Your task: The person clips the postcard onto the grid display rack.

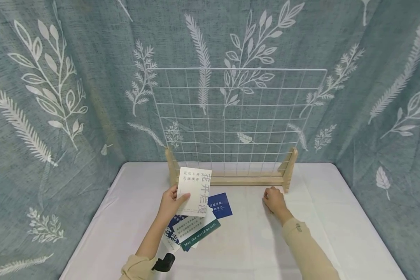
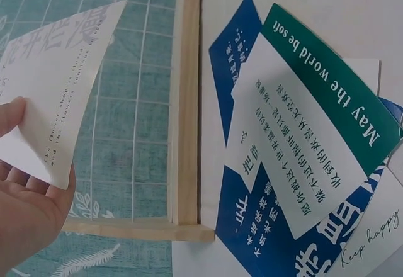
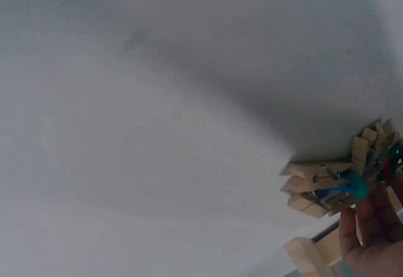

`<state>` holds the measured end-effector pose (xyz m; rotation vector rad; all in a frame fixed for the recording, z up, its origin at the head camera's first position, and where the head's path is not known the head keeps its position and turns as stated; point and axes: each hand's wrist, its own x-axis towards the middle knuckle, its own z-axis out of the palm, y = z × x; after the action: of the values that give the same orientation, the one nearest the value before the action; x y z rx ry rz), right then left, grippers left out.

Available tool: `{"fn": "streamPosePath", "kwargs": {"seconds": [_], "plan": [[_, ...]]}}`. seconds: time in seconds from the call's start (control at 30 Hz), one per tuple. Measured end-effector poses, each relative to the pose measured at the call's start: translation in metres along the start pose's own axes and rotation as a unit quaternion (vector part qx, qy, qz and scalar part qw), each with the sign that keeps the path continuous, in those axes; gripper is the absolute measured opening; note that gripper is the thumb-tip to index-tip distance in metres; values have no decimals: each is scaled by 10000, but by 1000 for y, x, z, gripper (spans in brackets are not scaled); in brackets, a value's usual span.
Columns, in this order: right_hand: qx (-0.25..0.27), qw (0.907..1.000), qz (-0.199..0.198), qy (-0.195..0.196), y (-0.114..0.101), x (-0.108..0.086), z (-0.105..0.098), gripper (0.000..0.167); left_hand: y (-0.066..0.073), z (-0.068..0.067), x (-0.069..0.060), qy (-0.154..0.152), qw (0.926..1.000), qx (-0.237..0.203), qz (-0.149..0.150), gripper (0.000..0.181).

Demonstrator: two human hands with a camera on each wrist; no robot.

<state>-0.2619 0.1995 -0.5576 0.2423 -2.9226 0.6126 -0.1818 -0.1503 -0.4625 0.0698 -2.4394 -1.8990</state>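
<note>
My left hand (image 1: 173, 200) grips a white card (image 1: 193, 190) printed with Chinese characters, thumb in front and fingers behind. The card stands upright before the lower left of a white wire grid rack (image 1: 231, 105). Below it, overlapping cards lie on the table: a green-and-white card (image 2: 327, 88) reading "May the world be soft", a blue card (image 1: 221, 205) and others partly covered. My right hand (image 1: 275, 202) is near the rack's right foot, its curled fingers around several small wooden clothespins (image 3: 308, 179) with coloured decorations. The hand hides most of them in the head view.
A wooden base (image 1: 246, 181) with two side feet supports the rack at the back of the white-covered table (image 1: 245, 249). Behind and at both sides hangs a grey-green curtain (image 1: 101, 77) with white leaf patterns.
</note>
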Motion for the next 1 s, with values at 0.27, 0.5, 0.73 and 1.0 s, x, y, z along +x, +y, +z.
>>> {"fn": "streamPosePath", "kwargs": {"seconds": [0.27, 0.5, 0.73, 1.0], "plan": [[-290, 9996, 56, -39, -4, 1, 2, 5, 4, 1, 1, 2, 10000, -4, 7, 39], [-307, 9991, -194, 239, -5, -2, 6, 6, 8, -3, 6, -38, 10000, -75, 20, 39], [351, 9966, -429, 602, -10, 1, 2, 7, 10, -6, 8, 14, 10000, -2, 31, 39], [964, 9935, -399, 461, -15, 2, -2, 22, 11, -9, 11, -1, 9999, -62, 119, 38]]}}
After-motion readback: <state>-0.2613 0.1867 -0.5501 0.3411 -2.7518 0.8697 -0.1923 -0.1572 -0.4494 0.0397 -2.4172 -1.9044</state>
